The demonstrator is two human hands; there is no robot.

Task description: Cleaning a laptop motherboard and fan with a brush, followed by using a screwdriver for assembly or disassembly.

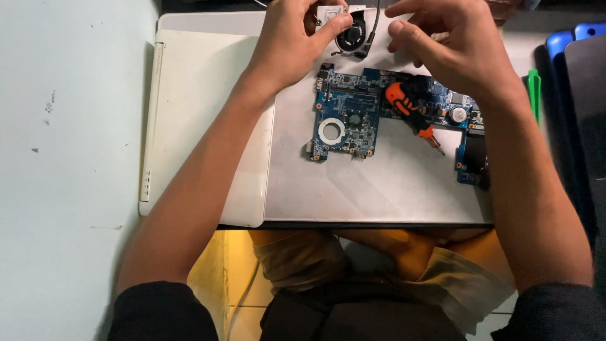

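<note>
My left hand [293, 39] grips a small black cooling fan [352, 35] with a metal heatsink part at the table's far edge, thumb pressed on its top. My right hand [451, 47] hovers just right of the fan, fingers curled and apart, holding nothing that I can see. Below both hands a blue circuit board [353, 120] lies flat on a grey sheet [379, 183]. An orange and black screwdriver [410, 110] rests across the board's middle, tip pointing to the lower right.
A white laptop shell [202, 120] lies at the left, partly under my left forearm. A green plastic pry tool [534, 91] and blue items [571, 35] sit at the right edge. My legs show below the table front.
</note>
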